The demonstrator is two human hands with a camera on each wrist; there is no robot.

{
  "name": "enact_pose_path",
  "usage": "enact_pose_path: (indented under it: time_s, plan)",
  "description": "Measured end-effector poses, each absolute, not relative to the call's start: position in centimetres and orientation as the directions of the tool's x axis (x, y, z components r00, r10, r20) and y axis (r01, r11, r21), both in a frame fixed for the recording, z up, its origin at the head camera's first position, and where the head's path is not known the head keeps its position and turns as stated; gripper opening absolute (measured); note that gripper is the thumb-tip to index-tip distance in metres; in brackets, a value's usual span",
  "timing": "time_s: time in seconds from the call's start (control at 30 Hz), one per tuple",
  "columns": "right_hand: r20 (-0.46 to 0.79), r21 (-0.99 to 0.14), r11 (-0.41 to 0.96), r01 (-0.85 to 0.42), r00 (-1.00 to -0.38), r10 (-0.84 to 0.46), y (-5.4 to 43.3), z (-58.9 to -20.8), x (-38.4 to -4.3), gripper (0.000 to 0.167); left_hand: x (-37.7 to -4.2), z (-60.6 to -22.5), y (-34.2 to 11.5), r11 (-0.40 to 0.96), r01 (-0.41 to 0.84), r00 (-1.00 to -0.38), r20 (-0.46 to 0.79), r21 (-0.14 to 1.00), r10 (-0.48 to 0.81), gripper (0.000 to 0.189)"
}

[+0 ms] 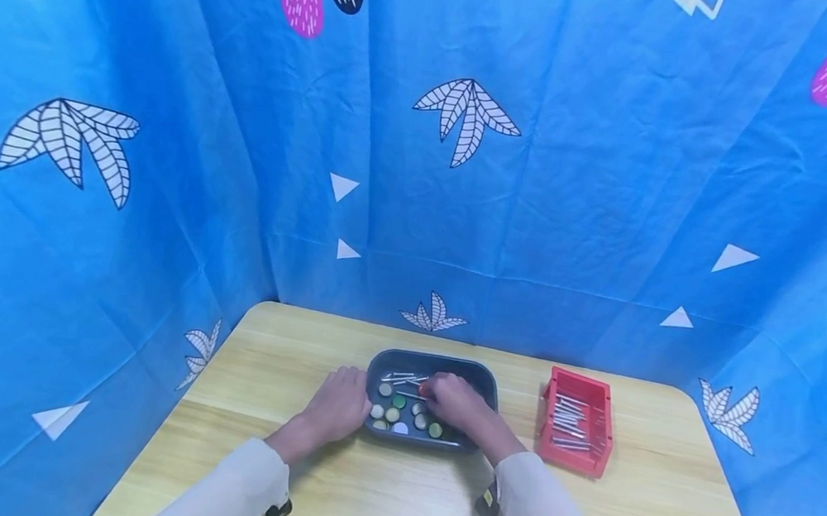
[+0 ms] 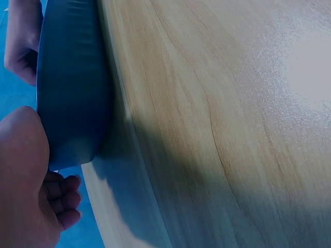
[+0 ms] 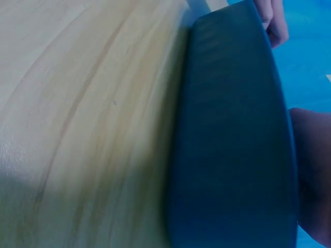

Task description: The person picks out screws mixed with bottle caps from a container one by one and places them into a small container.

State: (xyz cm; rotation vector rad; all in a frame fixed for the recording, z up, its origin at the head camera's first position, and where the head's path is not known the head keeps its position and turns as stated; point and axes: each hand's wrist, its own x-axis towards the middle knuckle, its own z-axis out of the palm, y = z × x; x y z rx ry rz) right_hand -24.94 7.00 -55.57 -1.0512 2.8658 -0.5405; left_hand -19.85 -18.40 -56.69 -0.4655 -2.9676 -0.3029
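A dark grey tray (image 1: pixel 477 372) stands on the table, with several bottle caps (image 1: pixel 392 415) in white, green and pale gold and a few silver nails (image 1: pixel 402 377) inside. My left hand (image 1: pixel 340 402) grips the tray's left end, thumb at the rim and fingers curled along the outside in the left wrist view. Over the near wall reaches my right hand (image 1: pixel 454 399), its fingers pointing down into the tray. An orange-red cap (image 1: pixel 422 389) shows right at its fingertips; I cannot tell whether they pinch it. The tray wall (image 3: pixel 232 129) hides those fingers in the right wrist view.
To the right of the tray sits a red bin (image 1: pixel 573 464) holding several silver nails (image 1: pixel 570 423). The wooden table (image 1: pixel 391 488) meets a blue patterned curtain (image 1: pixel 461 229) at the back and both sides.
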Motion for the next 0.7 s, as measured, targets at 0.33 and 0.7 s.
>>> enact_pose_path:
  time_s: [0.33, 0.7]
  plan:
    - [0.033, -0.293, 0.748, -0.596, -0.788, -0.615, 5.7, -56.3, -24.9, 0.009, -20.0, -56.8, -18.4, 0.931, 0.313, -0.946, 0.151, 0.186, 0.288, 0.029]
    - [0.109, -0.146, 0.795, -0.589, -0.808, -0.579, 4.8, -56.9, -24.7, 0.010, -20.0, -56.9, -18.4, 0.930, 0.314, -0.946, 0.153, 0.191, 0.288, 0.029]
